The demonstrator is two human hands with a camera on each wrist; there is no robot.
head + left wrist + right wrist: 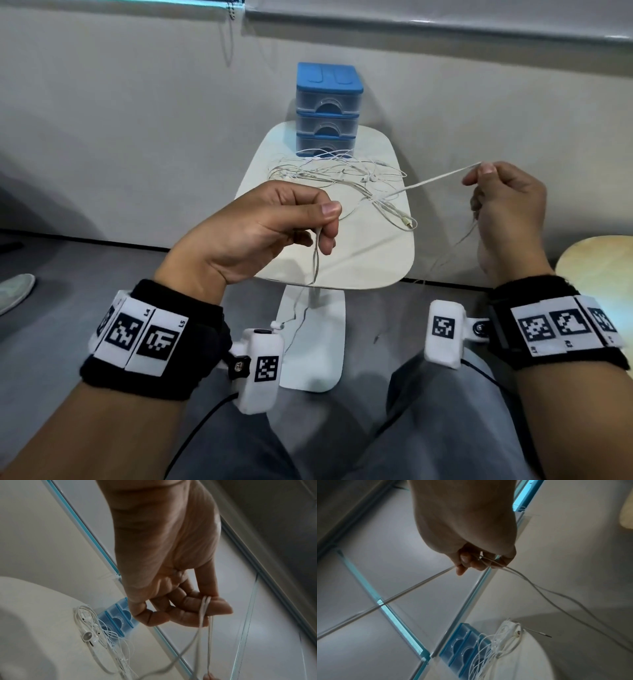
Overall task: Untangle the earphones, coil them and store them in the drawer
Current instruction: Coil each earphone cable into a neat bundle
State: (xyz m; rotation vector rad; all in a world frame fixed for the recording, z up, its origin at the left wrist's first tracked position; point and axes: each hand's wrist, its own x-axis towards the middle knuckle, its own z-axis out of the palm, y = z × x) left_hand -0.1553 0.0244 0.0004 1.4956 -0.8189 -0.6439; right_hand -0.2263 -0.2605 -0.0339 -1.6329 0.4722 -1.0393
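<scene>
White earphones (337, 174) lie in a tangled heap on the small white table (370, 253), just in front of a blue three-drawer unit (327, 109) with all drawers closed. My left hand (274, 222) pinches a doubled strand of cable (205, 609) between thumb and forefinger above the table's front left. My right hand (503, 198) pinches another stretch of cable (438, 180), pulled taut from the heap up to the right. Loose cable hangs below both hands; an earbud (276, 325) dangles near my left wrist. The jack plug (407, 222) rests on the table.
The table stands against a pale wall (137, 137) on a single pedestal base (311, 342). A round wooden stool (599, 260) sits at the right edge. A shoe (15, 291) shows on the grey floor at the far left. My knees are below the hands.
</scene>
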